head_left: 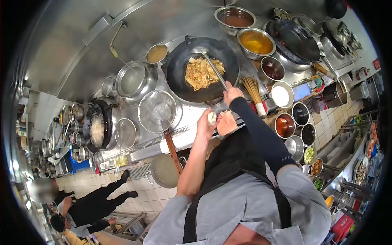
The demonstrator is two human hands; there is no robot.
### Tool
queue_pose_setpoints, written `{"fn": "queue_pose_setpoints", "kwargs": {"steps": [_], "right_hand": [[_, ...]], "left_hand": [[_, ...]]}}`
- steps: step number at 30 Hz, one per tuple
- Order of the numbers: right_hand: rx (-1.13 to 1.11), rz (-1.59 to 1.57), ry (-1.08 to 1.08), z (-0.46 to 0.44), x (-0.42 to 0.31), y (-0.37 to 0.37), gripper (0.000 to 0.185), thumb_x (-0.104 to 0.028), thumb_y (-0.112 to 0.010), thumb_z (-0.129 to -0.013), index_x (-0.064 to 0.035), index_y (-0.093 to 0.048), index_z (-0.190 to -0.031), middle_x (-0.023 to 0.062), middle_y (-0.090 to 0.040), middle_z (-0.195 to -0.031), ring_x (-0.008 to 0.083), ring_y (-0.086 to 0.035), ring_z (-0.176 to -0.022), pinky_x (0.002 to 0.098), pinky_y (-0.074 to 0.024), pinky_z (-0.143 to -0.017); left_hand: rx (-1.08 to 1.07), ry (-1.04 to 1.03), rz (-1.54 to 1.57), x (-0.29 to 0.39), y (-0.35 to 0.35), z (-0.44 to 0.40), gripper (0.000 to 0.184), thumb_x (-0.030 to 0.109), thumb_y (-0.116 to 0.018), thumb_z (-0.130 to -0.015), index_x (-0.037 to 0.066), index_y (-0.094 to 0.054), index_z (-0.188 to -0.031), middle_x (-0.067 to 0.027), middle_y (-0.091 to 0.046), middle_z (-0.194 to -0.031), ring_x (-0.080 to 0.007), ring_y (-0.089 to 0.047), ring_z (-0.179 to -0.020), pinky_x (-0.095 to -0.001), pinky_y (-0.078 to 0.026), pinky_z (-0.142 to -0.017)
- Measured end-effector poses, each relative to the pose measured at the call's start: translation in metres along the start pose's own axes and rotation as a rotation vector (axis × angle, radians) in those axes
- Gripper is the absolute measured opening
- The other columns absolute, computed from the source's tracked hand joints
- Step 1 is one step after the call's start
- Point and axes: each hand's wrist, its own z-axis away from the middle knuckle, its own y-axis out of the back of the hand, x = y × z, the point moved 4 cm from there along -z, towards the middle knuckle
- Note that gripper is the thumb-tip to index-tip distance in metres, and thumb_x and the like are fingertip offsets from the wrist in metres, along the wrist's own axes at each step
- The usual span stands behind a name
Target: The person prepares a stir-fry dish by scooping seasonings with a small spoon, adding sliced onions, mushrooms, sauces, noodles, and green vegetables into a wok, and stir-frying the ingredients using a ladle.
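Observation:
My right hand (232, 94) is wrapped round the handle of a long wok ladle (214, 70). The ladle's head rests against the far inner wall of a big black wok (175, 83). Browned, flat pieces of food (201, 74) lie in a heap at the wok's middle, under the ladle's shaft. Near my waist, my left hand (205, 124) has its fingers curled round a small whitish lump (212, 118) whose kind I cannot make out. A pinkish-orange cloth (227, 123) lies just right of that hand, at the stove's front edge.
Left of the wok are a mesh strainer (157, 111) and a steel pot (132, 79). A bamboo brush (254, 92), bowls of liquid such as the yellow one (256, 42), and sauce pots (284, 125) stand on the right. Two people (92, 208) are at lower left.

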Motion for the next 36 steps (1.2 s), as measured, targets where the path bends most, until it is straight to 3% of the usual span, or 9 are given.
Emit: {"fn": "queue_pose_setpoints", "kwargs": {"steps": [7,12,17,21,25,28,30,31,36], "right_hand": [[-0.212,-0.241,0.048,0.032,-0.015,-0.007,0.04,-0.028,-0.06,-0.096,-0.002,-0.061,-0.126,0.027,-0.068,-0.097,0.0464,-0.065,-0.097,0.0524,-0.051,-0.084],[0.168,-0.263,0.123,0.156,0.033,0.122,0.037,-0.017,-0.065,-0.094,-0.0011,-0.063,-0.127,0.0182,-0.063,-0.111,0.0374,-0.063,-0.102,0.0411,-0.0511,-0.089],[0.617,0.037,-0.182,0.352,0.105,0.291,0.033,-0.008,-0.062,-0.093,-0.0001,-0.06,-0.125,0.0173,-0.061,-0.102,0.0372,-0.062,-0.094,0.0438,-0.0516,-0.082],[1.134,0.535,-0.348,0.555,0.058,0.405,0.031,-0.001,-0.064,-0.088,-0.0019,-0.064,-0.119,0.0154,-0.061,-0.087,0.0339,-0.062,-0.081,0.0425,-0.0513,-0.071],[1.554,1.113,-0.465,0.725,-0.034,0.452,0.035,0.009,-0.06,-0.078,-0.0038,-0.07,-0.108,0.012,-0.067,-0.099,0.0259,-0.065,-0.081,0.0326,-0.0539,-0.075],[1.731,1.932,-0.686,0.821,-0.104,0.464,0.038,0.004,-0.066,-0.077,-0.004,-0.069,-0.114,0.0148,-0.06,-0.116,0.029,-0.058,-0.113,0.0381,-0.0513,-0.092],[1.978,1.984,-0.658,0.862,-0.135,0.469,0.051,-0.006,-0.074,-0.074,-0.0014,-0.063,-0.124,0.0192,-0.053,-0.124,0.0363,-0.053,-0.12,0.0442,-0.043,-0.106],[1.871,2.151,-0.93,0.89,-0.14,0.473,0.069,-0.014,-0.079,-0.073,0.002,-0.053,-0.135,0.0221,-0.051,-0.126,0.0403,-0.054,-0.12,0.0469,-0.0436,-0.106],[2.071,1.652,-1.475,1.033,-0.128,0.495,0.101,-0.053,-0.085,-0.067,0.0084,-0.046,-0.136,0.0348,-0.059,-0.127,0.0466,-0.058,-0.12,0.0474,-0.0473,-0.104]], "left_hand": [[-0.346,0.078,0.365,0.024,-0.063,0.041,0.057,0.063,-0.051,-0.097,0.013,-0.065,-0.119,-0.0125,-0.068,-0.115,-0.0367,-0.058,-0.116,-0.0692,-0.042,-0.101],[-0.145,-0.184,0.148,-0.007,-0.067,-0.012,0.046,0.057,-0.054,-0.098,0.013,-0.067,-0.107,-0.0069,-0.072,-0.102,-0.0228,-0.068,-0.085,-0.0346,-0.054,-0.068],[-0.356,-0.25,-0.146,0.006,-0.065,-0.024,0.047,0.05,-0.064,-0.094,0.01,-0.062,-0.119,-0.006,-0.067,-0.108,-0.023,-0.064,-0.093,-0.0381,-0.053,-0.072],[-0.298,-0.187,-0.271,0.007,-0.108,-0.039,0.051,0.052,-0.062,-0.093,0.005,-0.063,-0.113,-0.0095,-0.067,-0.094,-0.0247,-0.064,-0.076,-0.0367,-0.055,-0.062],[-0.353,-0.188,-0.461,-0.032,-0.157,0.0,0.047,0.05,-0.062,-0.093,0.006,-0.062,-0.11,-0.0086,-0.066,-0.091,-0.0236,-0.063,-0.073,-0.0352,-0.054,-0.059],[-0.388,-0.169,-0.534,-0.054,-0.177,0.021,0.043,0.048,-0.063,-0.094,0.007,-0.062,-0.108,-0.0079,-0.065,-0.088,-0.0228,-0.062,-0.07,-0.034,-0.053,-0.057],[-0.401,-0.156,-0.554,-0.062,-0.183,0.033,0.041,0.047,-0.063,-0.094,0.008,-0.062,-0.107,-0.0075,-0.065,-0.086,-0.0223,-0.062,-0.068,-0.0332,-0.052,-0.055],[-0.408,-0.153,-0.562,-0.063,-0.187,0.037,0.04,0.046,-0.063,-0.094,0.008,-0.062,-0.106,-0.0073,-0.065,-0.085,-0.022,-0.062,-0.067,-0.0328,-0.052,-0.054],[-0.419,-0.142,-0.582,-0.052,-0.191,0.044,0.035,0.044,-0.063,-0.095,0.009,-0.061,-0.102,-0.0062,-0.063,-0.081,-0.0206,-0.061,-0.063,-0.0309,-0.05,-0.05]]}}
